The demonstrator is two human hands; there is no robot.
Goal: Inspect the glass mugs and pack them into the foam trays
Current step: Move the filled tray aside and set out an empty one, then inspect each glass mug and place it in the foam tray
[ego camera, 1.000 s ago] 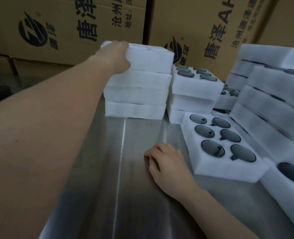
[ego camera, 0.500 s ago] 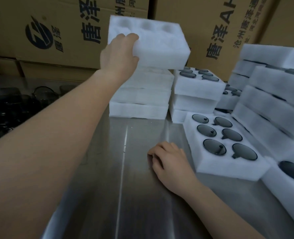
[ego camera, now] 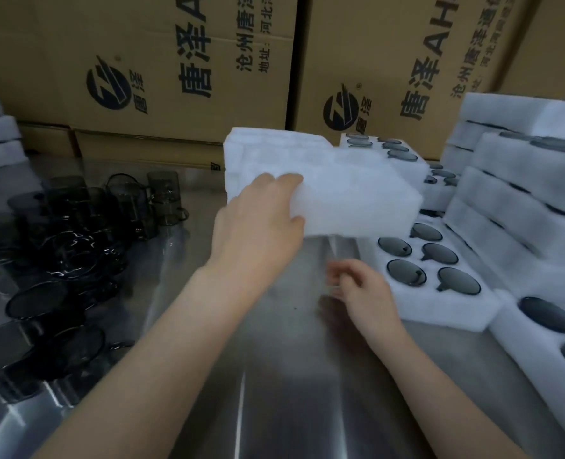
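Foam tray now lowered toward the table, left hand gripping it, right hand loosely curled.

Along the back we see a large brown corrugated cardboard carton and a second carton like it just beside it on the right. Each is printed with a round black logo and bold black Chinese characters. Lower, plain brown cartons sit beneath the first. Below us lies a brushed stainless-steel tabletop, which shows pale streaks of reflected light.
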